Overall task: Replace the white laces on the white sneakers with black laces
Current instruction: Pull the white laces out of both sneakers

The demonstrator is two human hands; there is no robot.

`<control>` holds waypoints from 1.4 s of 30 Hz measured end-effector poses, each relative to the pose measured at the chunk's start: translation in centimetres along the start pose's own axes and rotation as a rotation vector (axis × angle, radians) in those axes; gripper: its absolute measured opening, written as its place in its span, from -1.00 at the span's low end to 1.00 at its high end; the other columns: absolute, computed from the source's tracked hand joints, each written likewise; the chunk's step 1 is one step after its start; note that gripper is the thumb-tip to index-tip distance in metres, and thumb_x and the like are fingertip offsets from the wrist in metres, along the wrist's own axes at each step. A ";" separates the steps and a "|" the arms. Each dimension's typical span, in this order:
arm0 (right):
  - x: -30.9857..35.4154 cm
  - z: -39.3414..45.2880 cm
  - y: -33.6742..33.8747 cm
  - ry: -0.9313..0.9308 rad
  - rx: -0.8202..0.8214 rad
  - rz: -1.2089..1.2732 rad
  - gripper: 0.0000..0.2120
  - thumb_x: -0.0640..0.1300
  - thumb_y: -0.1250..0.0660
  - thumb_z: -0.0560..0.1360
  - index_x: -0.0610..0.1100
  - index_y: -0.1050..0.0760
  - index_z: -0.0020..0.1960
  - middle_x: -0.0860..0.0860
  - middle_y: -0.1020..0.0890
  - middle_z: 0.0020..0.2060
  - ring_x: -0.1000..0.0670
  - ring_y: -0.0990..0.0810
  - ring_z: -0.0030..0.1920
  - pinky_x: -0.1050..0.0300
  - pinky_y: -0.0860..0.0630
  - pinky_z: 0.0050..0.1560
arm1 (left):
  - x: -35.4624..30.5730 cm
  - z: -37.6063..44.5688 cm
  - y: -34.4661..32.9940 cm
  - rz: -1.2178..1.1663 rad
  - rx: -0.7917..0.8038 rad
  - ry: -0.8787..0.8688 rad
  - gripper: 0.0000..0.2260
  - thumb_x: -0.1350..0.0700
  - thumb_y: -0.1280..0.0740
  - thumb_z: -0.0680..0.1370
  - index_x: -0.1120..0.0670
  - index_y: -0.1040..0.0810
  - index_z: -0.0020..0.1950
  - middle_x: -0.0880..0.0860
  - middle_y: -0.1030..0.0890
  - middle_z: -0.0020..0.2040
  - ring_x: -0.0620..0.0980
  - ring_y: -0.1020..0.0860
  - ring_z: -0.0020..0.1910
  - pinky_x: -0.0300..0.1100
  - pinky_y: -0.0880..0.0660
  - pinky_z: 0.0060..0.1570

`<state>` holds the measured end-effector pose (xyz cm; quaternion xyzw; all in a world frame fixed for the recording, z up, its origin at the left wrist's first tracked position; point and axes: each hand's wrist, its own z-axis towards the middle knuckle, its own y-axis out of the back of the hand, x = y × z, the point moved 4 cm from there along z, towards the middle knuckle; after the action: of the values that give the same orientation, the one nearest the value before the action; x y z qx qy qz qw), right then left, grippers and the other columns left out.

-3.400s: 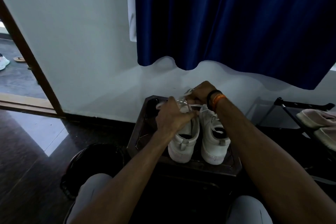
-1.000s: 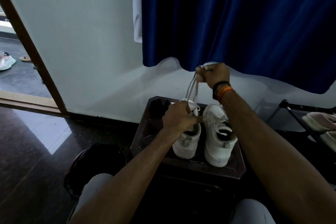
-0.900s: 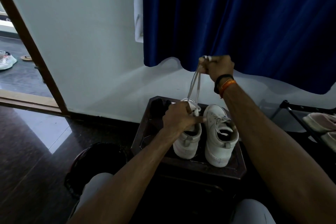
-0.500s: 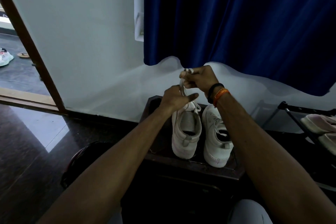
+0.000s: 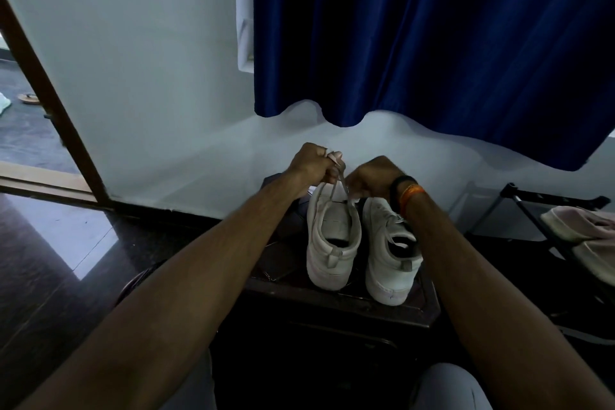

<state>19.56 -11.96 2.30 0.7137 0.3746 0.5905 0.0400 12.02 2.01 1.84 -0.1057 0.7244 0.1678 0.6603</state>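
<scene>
A dark counter (image 5: 336, 301) below a blue curtain (image 5: 432, 33) carries two white sneakers (image 5: 332, 236). Above the left sneaker's toe, the left hand (image 5: 312, 165) grips a white lace (image 5: 336, 185) in curled fingers; the right hand (image 5: 372, 178) pinches it beside.

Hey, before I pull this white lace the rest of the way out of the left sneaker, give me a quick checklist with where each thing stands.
1. Left hand grips the white lace: ok.
2. Right hand curled at the lace near the toe eyelets: ok.
3. Upper eyelets of the left sneaker free of lace: ok.
4. Lace free of the last eyelets: cannot tell, the hands hide them.
5. Right sneaker unlaced: not ok, white lace shows on it.
6. Both sneakers resting on the dark stool: ok.
</scene>
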 end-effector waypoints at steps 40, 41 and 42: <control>2.6 -2.2 -3.4 0.072 0.116 0.434 -0.89 -0.26 -0.49 0.49 -0.32 -0.63 -0.10 -0.09 -0.68 -0.34 0.06 -0.61 -0.36 0.30 -0.51 -0.43 | 2.3 -2.1 0.0 -0.361 -0.352 0.018 -0.76 0.02 -0.31 0.63 0.05 -0.66 -0.16 0.07 -0.70 -0.23 0.08 -0.67 -0.18 0.06 -0.64 -0.04; 2.9 -2.1 -3.2 0.094 0.131 0.484 -0.90 -0.26 -0.48 0.50 -0.30 -0.63 -0.08 -0.08 -0.68 -0.33 0.06 -0.60 -0.35 0.31 -0.51 -0.42 | 2.1 -1.9 0.2 -0.374 -0.325 0.052 -0.77 0.01 -0.29 0.63 0.06 -0.68 -0.09 0.08 -0.70 -0.21 0.10 -0.68 -0.17 0.07 -0.64 -0.08; 3.3 -2.1 -2.9 0.122 0.132 0.489 -0.91 -0.25 -0.48 0.50 -0.29 -0.64 -0.08 -0.08 -0.67 -0.32 0.06 -0.59 -0.35 0.31 -0.52 -0.41 | 1.7 -1.8 0.4 -0.386 -0.288 0.082 -0.78 0.02 -0.28 0.62 0.08 -0.69 -0.01 0.08 -0.70 -0.19 0.11 -0.68 -0.14 0.05 -0.61 -0.16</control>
<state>16.41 -8.75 4.13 0.7473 0.2302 0.5988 -0.1734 10.04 1.77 0.32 -0.3420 0.6856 0.1358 0.6281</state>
